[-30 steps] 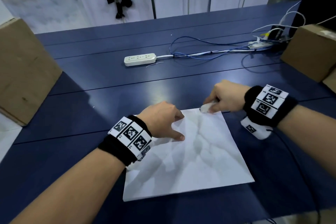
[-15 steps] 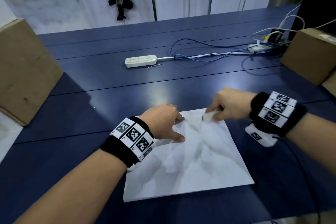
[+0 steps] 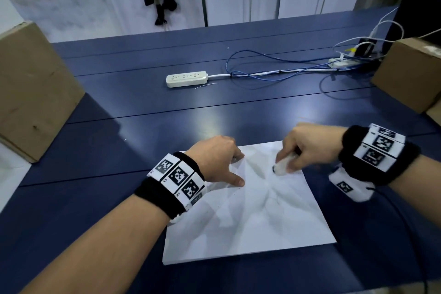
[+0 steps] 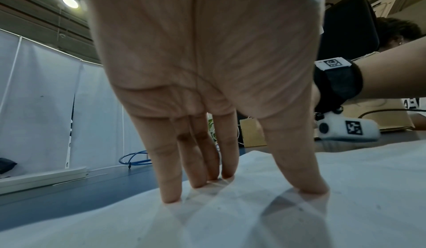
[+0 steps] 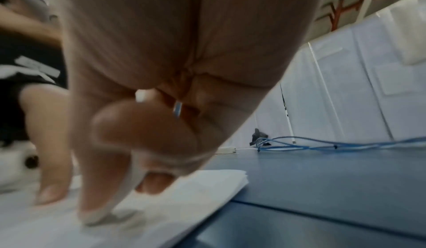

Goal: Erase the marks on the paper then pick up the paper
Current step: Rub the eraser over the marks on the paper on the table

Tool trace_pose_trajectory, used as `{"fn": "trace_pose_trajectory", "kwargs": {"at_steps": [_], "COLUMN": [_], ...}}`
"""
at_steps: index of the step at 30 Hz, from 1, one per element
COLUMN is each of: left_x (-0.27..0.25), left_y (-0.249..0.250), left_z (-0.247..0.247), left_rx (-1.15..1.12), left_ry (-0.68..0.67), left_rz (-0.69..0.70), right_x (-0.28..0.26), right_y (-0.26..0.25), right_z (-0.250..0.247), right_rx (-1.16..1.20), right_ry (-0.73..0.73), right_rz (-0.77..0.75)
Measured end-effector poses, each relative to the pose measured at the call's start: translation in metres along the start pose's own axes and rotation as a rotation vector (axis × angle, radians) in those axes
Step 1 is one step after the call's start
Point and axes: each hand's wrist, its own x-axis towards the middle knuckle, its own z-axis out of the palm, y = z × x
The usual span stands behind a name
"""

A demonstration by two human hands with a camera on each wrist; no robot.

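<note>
A white sheet of paper [image 3: 250,217] lies flat on the dark blue table [image 3: 143,107], creased, with faint grey smudges. My left hand [image 3: 219,162] presses its far left part down with straight fingertips [image 4: 171,195] and thumb; the paper [image 4: 253,224] wrinkles under them. My right hand [image 3: 303,148] pinches a small white eraser [image 3: 282,166] and holds its dark tip on the paper near the far edge. In the right wrist view the eraser [image 5: 99,215] is blurred against the paper [image 5: 184,193].
A white power strip [image 3: 186,79] with blue and white cables [image 3: 274,71] lies further back on the table. Cardboard boxes stand at the left [image 3: 31,88] and right [image 3: 410,74] edges. A second person sits beyond the right box in the left wrist view.
My right hand has slid the eraser toward me and left, from the paper's far edge onto the sheet. The left hand stays pressed in place.
</note>
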Motion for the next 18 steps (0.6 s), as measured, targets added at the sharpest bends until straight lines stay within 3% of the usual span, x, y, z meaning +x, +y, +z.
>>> {"fn": "trace_pose_trajectory", "kwargs": {"at_steps": [2,6,8,12,16,18], "left_x": [0.000,0.001,0.001,0.002,0.005,0.005], "left_y": [0.000,0.002,0.002,0.003,0.005,0.005], "left_z": [0.000,-0.002,-0.002,-0.004,-0.007,-0.007], "left_rx": [0.007,0.022,0.017,0.026,0.039,0.032], "left_ry": [-0.005,-0.007,-0.009,-0.022,-0.023,-0.018], "left_rz": [-0.001,0.003,-0.001,-0.002,0.006,0.007], "right_x": [0.002,0.020,0.016,0.000,0.016,0.018], "right_y": [0.002,0.015,0.013,-0.001,0.007,0.007], "right_z": [0.001,-0.009,-0.007,0.007,-0.008,-0.013], "right_rx": [0.000,-0.095,-0.082,0.005,-0.123,-0.176], "right_ry": [0.007,0.183,0.140,-0.118,0.141,0.182], "right_rz": [0.008,0.089,0.069,0.001,0.085,0.120]}}
